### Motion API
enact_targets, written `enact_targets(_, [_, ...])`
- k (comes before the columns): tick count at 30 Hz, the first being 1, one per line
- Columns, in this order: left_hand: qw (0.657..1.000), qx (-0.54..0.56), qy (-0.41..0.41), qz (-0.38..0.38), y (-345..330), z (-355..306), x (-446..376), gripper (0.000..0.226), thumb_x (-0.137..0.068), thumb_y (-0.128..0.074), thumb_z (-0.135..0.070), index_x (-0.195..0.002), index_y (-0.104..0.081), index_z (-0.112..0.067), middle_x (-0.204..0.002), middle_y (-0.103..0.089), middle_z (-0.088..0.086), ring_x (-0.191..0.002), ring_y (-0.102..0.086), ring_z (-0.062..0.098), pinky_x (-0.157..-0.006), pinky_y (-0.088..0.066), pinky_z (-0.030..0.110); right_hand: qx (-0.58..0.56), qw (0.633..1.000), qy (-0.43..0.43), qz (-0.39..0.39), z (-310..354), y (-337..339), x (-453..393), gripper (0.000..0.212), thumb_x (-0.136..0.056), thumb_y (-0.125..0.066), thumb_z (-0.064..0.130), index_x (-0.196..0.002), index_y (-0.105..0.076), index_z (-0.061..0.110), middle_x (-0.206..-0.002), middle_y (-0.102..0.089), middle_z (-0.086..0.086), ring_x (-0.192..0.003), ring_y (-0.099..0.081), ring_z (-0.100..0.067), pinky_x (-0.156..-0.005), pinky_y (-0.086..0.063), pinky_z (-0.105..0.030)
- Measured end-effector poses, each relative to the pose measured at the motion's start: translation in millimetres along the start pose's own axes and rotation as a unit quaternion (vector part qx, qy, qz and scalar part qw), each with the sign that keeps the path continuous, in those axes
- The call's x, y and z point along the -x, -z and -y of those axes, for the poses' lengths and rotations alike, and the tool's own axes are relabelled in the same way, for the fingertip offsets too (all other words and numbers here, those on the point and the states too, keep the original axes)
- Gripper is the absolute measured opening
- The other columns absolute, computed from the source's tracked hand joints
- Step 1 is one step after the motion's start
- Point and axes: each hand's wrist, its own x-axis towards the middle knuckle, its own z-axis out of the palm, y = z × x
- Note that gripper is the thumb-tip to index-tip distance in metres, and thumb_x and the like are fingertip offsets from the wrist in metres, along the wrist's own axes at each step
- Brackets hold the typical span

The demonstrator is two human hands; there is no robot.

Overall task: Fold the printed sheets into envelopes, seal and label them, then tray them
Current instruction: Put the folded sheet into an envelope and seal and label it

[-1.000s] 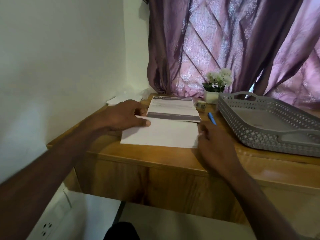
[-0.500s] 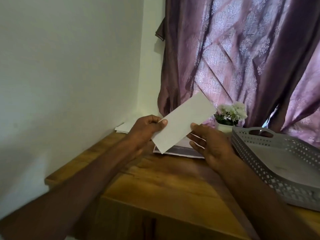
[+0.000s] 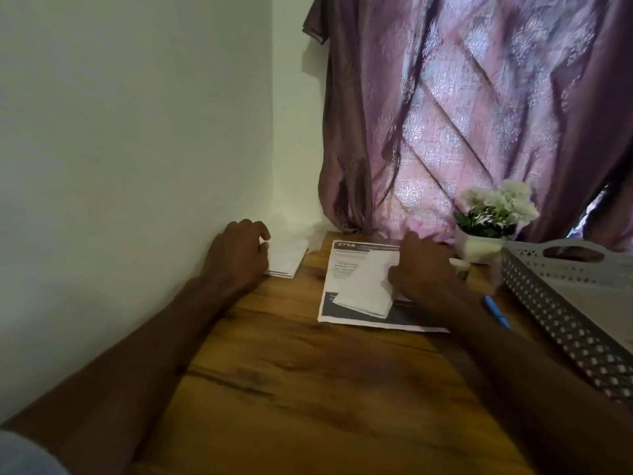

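Bare wood (image 3: 308, 389) nearer than both hands; wall just left of left hand (image 3: 236, 258), tray (image 3: 561, 323) and pen (image 3: 496, 311) right of right hand (image 3: 424, 269). One folded sheet (image 3: 366, 289), pinched by right hand, atop one printed sheet (image 3: 346, 265). Left fingers curled on envelope stack (image 3: 286, 260); count unclear.

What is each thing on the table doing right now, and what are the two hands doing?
left hand: fingers curled, touching the envelope stack.
envelope stack: lying flat by the wall.
right hand: holds the folded sheet.
folded sheet: folded, lying over the printed sheets.
printed sheets: unfolded, flat.
tray: no envelopes in the part visible.
blue pen: lying beside the tray.
curtain: drawn closed.
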Motion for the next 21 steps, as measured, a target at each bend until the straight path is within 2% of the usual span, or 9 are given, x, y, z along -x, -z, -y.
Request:
enact_targets(2, [0.999,0.001,0.017,0.031,3.3,6.3,-4.6,0.030,-0.093,-0.056,0.000,-0.117,-0.069,-0.014,-0.113,-0.066,0.009,-0.111,-0.057,0.030,-0.092,-0.046,0.040,0.089,0.995,0.033,0.012,1.3,-1.2,7.7,0.041,-0.089,-0.066,0.020,-0.125,-0.054,0.004,-0.126,-0.057,-0.018,-0.118,-0.054,-0.034,-0.084,-0.044,-0.035])
enact_targets(4, [0.997,-0.010,0.028,0.078,6.7,8.6,-2.6,0.045,-0.088,-0.057,0.005,-0.128,-0.064,-0.014,-0.121,-0.063,0.008,-0.117,-0.055,0.028,-0.096,-0.044,0.036,0.125,0.991,0.048,0.001,0.5,-4.7,10.2,0.035,-0.089,-0.063,0.020,-0.121,-0.059,0.006,-0.129,-0.055,-0.021,-0.120,-0.053,-0.036,-0.090,-0.045,-0.036])
enact_targets(8, [0.990,-0.034,0.033,0.129,12.3,9.9,6.7,0.072,-0.084,-0.066,0.001,-0.150,-0.044,-0.014,-0.141,-0.054,0.007,-0.132,-0.047,0.028,-0.108,-0.042,0.036,0.068,0.994,0.072,-0.042,-3.6,-6.1,11.0,0.022,-0.089,-0.062,0.020,-0.107,-0.066,0.009,-0.113,-0.062,-0.014,-0.106,-0.060,-0.034,-0.079,-0.045,-0.036])
enact_targets(10, [0.991,-0.023,0.031,0.124,16.4,10.3,8.8,0.077,-0.082,-0.066,0.004,-0.152,-0.040,-0.014,-0.143,-0.052,0.008,-0.133,-0.046,0.028,-0.108,-0.041,0.035,0.042,0.989,0.104,-0.096,2.9,-6.3,11.9,0.017,-0.090,-0.062,0.021,-0.103,-0.070,0.013,-0.102,-0.065,-0.008,-0.089,-0.061,-0.026,-0.069,-0.040,-0.032])
enact_targets(12, [0.995,0.003,0.026,0.097,21.6,9.3,9.0,0.076,-0.080,-0.066,0.008,-0.149,-0.044,-0.015,-0.139,-0.053,0.008,-0.130,-0.047,0.028,-0.106,-0.040,0.034,-0.012,0.978,0.168,-0.124,18.1,-8.9,14.3,0.010,-0.093,-0.062,0.021,-0.095,-0.071,0.018,-0.093,-0.066,-0.002,-0.078,-0.056,-0.017,-0.066,-0.037,-0.028])
enact_targets(14, [0.997,0.020,0.020,0.073,23.9,6.0,9.9,0.076,-0.079,-0.066,0.009,-0.148,-0.044,-0.014,-0.136,-0.053,0.009,-0.126,-0.049,0.028,-0.105,-0.041,0.034,-0.061,0.964,0.240,-0.096,40.6,-13.2,16.7,0.012,-0.095,-0.061,0.022,-0.089,-0.071,0.021,-0.089,-0.066,0.003,-0.081,-0.059,-0.014,-0.068,-0.042,-0.031])
enact_targets(16, [0.998,0.013,0.015,0.063,24.9,4.7,10.3,0.080,-0.079,-0.068,0.010,-0.151,-0.040,-0.012,-0.136,-0.054,0.010,-0.125,-0.050,0.028,-0.105,-0.042,0.034,-0.069,0.956,0.282,-0.036,64.6,-25.0,12.4,0.015,-0.096,-0.058,0.026,-0.092,-0.072,0.023,-0.091,-0.063,0.005,-0.088,-0.060,-0.015,-0.075,-0.048,-0.035])
enact_targets(18, [0.998,0.000,0.009,0.056,24.5,6.7,9.6,0.081,-0.080,-0.070,0.009,-0.152,-0.039,-0.012,-0.138,-0.054,0.011,-0.126,-0.050,0.028,-0.104,-0.042,0.033,-0.052,0.957,0.286,0.023,91.0,-40.2,5.2,0.021,-0.098,-0.058,0.035,-0.106,-0.073,0.023,-0.098,-0.060,0.003,-0.096,-0.060,-0.018,-0.082,-0.050,-0.038])
enact_targets(21, [0.998,-0.009,0.003,0.063,21.3,6.1,8.1,0.077,-0.082,-0.070,0.007,-0.150,-0.039,-0.013,-0.140,-0.052,0.011,-0.127,-0.049,0.028,-0.104,-0.043,0.034,-0.023,0.967,0.251,0.046,118.4,-61.1,-4.7,0.039,-0.096,-0.060,0.049,-0.121,-0.068,0.021,-0.116,-0.057,-0.003,-0.113,-0.054,-0.022,-0.091,-0.050,-0.040])
